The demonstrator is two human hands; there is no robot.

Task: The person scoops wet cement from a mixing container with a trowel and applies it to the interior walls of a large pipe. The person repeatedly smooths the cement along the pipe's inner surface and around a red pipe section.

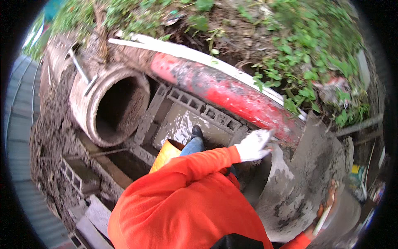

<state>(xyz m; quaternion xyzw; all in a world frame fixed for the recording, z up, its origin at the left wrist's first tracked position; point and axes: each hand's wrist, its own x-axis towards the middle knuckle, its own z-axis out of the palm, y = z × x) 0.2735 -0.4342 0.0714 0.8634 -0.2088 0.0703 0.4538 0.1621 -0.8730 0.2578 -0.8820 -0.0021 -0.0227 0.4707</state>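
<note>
My left hand (253,146), in a white glove, reaches out over the near side of the block-lined pit. Its fingers are partly bunched beside the red pipe (232,99) and the rim of a large curved concrete piece (306,178). Whether the glove holds anything is unclear. Far to the right, my bare right hand (321,211) is closed around a narrow pale bar (323,220). Next to that bar is a smooth grey sheet (346,211); I cannot tell whether the two are joined. Wet-looking grey mortar (286,207) coats the curved piece's inside.
Hollow concrete blocks (203,110) frame a pit of murky water (178,124), with a booted foot (197,132) at it. To its left lies a wide concrete pipe (83,103) with a hammer-like tool (83,70) on top. Beyond the red pipe runs a white pipe (199,56) below weeds.
</note>
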